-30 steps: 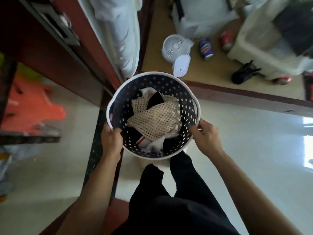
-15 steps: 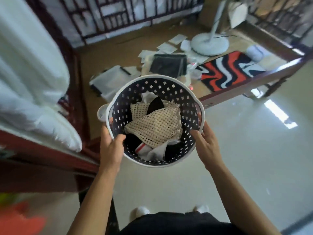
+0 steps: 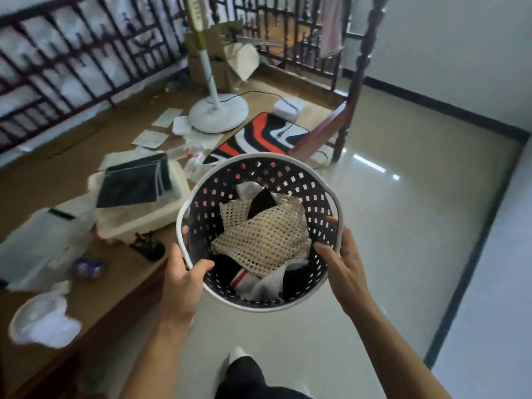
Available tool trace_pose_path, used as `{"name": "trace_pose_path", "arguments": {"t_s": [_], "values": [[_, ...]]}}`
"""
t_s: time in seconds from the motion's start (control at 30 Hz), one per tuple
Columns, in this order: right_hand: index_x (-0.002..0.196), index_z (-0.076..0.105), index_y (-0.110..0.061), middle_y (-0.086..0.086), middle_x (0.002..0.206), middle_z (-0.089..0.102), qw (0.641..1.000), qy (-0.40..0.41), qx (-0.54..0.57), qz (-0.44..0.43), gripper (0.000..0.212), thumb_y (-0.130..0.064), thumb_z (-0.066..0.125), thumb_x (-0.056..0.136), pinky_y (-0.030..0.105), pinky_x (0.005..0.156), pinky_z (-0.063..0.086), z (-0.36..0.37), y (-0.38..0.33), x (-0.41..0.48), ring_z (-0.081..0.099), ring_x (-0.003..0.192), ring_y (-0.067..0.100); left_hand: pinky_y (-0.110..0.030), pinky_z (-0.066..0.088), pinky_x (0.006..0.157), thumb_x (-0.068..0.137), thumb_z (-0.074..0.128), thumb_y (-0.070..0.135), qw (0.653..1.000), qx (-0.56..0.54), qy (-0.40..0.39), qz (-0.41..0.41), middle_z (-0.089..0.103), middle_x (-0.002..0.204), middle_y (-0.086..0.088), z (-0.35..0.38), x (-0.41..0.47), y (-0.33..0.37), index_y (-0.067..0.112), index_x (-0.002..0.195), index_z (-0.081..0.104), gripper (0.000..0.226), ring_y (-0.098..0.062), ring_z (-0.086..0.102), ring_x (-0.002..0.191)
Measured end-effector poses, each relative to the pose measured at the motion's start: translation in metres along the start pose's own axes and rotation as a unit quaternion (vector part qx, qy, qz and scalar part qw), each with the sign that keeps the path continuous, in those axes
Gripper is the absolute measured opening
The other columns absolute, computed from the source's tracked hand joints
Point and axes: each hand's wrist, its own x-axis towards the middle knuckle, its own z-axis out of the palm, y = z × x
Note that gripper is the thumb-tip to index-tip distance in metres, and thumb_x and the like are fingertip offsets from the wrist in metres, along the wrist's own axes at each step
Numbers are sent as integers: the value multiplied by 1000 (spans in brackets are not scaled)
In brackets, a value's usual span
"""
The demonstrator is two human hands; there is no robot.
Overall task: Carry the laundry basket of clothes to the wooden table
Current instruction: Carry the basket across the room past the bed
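Note:
I hold a round laundry basket (image 3: 288, 171) in front of me, dark perforated walls with a white rim, lifted off the floor. Inside lie clothes: a cream mesh knit piece (image 3: 264, 240) on top, black fabric and a white item with a red stripe beneath. My left hand (image 3: 181, 280) grips the rim on the near left, thumb over the edge. My right hand (image 3: 342, 260) grips the rim on the right. A wide wooden platform surface (image 3: 51, 174) with a dark railed frame stretches to the left and ahead.
On the wooden surface lie a white fan base (image 3: 218, 112), a red, black and white mat (image 3: 267, 136), a white tub (image 3: 138, 205), papers, a can (image 3: 86, 267) and a small white fan (image 3: 43, 321). Glossy tiled floor (image 3: 403, 226) spreads to the right, bounded by a wall.
My view has swung right and lifted along the wooden platform, from its near end to its far corner post. The basket stays held in both hands in front of me.

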Motion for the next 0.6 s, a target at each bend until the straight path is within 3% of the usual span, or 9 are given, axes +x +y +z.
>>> {"name": "trace_pose_path", "arguments": {"t_s": [0.13,0.23,0.33,0.43,0.5,0.6], "values": [[125,52,-40,-11,112,67,998,53,-2,31,46,-29,59,81,33,89,56,-36,6,65,67,97,3,-42,51,96,73,60,5,999,16,-46,-24,67,122,-3,73,58,7,33,129,52,63,-18,63,112],[123,53,-38,-1,115,69,993,104,2,49,44,-29,59,81,39,91,57,-67,9,119,67,104,16,-43,53,86,74,57,5,994,35,-101,-28,67,111,-7,140,111,18,34,124,51,58,-27,65,102],[125,53,-32,-1,111,69,984,167,7,63,41,-24,62,85,35,85,57,-107,4,164,68,104,17,-30,49,76,81,52,-5,983,59,-175,-17,65,106,-2,217,157,39,33,123,48,57,-21,64,93],[125,53,-32,-1,111,69,969,238,26,68,42,-25,61,84,34,79,58,-151,-2,197,69,102,20,-30,53,79,83,51,-6,966,81,-248,2,66,111,0,297,193,66,33,125,47,58,-18,65,99],[126,52,-31,-2,112,68,956,282,47,67,40,-20,62,89,34,78,59,-180,-5,213,69,101,19,-23,54,73,84,50,-7,950,90,-298,18,65,110,2,351,205,85,32,124,47,57,-13,65,99],[125,51,-29,-8,109,65,933,348,68,63,39,-3,58,96,14,64,55,-227,-5,239,66,96,11,-13,52,65,87,46,-11,929,88,-359,32,64,108,3,431,213,107,26,126,47,54,-9,64,98]]}}
